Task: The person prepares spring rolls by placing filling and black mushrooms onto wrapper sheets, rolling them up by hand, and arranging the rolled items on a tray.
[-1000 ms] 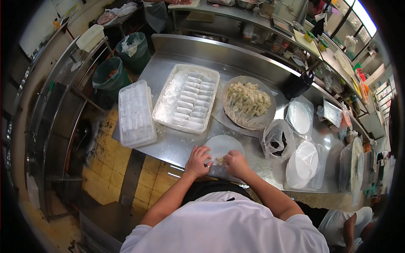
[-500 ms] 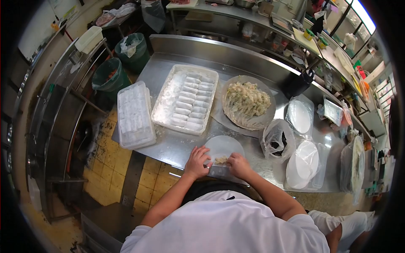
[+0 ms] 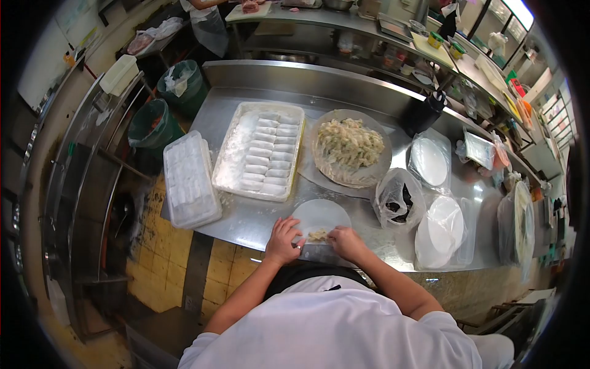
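Note:
A round translucent white wrapper [image 3: 321, 215] lies on the steel table near its front edge, with a small heap of pale filling [image 3: 318, 235] on its near part. My left hand [image 3: 284, 242] rests at the wrapper's left edge, its fingers spread. At the right edge, beside the filling, my right hand [image 3: 347, 245] has its fingers curled together; what they hold is too small to make out. Behind the wrapper, a round plate [image 3: 319, 167] bears a large mound of filling [image 3: 350, 143]. White floured rolls [image 3: 268, 154] stand in two rows in a tray [image 3: 219, 174].
Left of the tray is a lidded plastic box [image 3: 189, 178]. To the right are a clear bag with dark contents [image 3: 399, 198], bagged stacks of white rounds [image 3: 440, 230] and a black container [image 3: 424, 114]. Green bins [image 3: 153, 123] stand beyond the left edge. Another person stands at the back left.
The view has shifted slightly, so the table's things appear a little further left. Both hands remain at the wrapper's edges. A person at the lower right is now mostly out of sight.

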The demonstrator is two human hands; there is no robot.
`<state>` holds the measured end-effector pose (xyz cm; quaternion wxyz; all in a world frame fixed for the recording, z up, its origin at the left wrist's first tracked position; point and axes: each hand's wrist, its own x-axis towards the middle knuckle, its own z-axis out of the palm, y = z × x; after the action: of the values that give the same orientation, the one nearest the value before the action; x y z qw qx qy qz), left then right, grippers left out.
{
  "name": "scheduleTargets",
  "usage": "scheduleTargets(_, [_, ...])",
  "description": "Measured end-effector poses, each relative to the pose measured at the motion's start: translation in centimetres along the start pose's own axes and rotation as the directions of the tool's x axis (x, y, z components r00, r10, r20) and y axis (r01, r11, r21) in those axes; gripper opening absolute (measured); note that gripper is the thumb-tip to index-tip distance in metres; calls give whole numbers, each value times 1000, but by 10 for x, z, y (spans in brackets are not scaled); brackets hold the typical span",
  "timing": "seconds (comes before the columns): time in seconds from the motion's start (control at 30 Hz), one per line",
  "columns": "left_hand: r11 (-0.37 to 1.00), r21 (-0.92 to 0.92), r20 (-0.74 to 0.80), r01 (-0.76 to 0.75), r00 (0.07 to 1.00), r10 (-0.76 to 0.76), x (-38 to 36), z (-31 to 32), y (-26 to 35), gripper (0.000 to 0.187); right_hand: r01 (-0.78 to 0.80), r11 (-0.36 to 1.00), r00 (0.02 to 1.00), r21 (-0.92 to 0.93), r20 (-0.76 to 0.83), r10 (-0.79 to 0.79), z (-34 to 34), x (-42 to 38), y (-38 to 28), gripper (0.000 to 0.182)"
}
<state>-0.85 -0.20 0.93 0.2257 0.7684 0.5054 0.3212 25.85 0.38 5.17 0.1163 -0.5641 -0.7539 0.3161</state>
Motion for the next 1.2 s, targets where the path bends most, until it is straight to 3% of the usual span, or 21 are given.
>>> scheduleTargets(0.23, [1000,1,8,3,1000,-3,-1,1,-2,22,26,999,995,36,-102,-22,-6,-3,3,22])
scheduleTargets(0.4, [999,38,23,-25,999,24,-1,4,1,23,1,984,953,179,-297,53,-38,-27,-5,20])
scheduleTargets(0.53, [998,32,50,-52,997,50,5,13,11,24,13,971,854,238,-508,113,-78,-55,-7,17])
scheduleTargets(0.67, [996,27,77,-85,994,83,11,27,19,22,-69,936,652,346,-694,305,-112,-82,21,14])
scheduleTargets(0.77, [994,46,75,-101,992,97,10,31,20,22,-233,873,571,428,-667,479,-144,-83,52,18])
scheduleTargets(0.87, [991,68,74,-111,992,106,11,30,23,22,-254,886,687,388,-572,447,-147,-62,101,23])
scheduleTargets(0.97, [992,67,67,-109,992,104,11,31,23,24,-214,977,839,-14,-516,176,-150,-35,120,30])
scheduleTargets(1.0, [992,63,63,-105,993,101,11,32,23,25,-270,959,867,-84,-455,204,-152,-28,117,40])
scheduleTargets(1.1, [991,85,55,-100,994,95,10,32,23,22,-318,857,948,-407,-167,272,-168,-10,110,40])
scheduleTargets(1.2, [993,77,46,-94,995,90,10,31,25,22,-253,794,963,-553,-62,263,-178,-9,102,36])
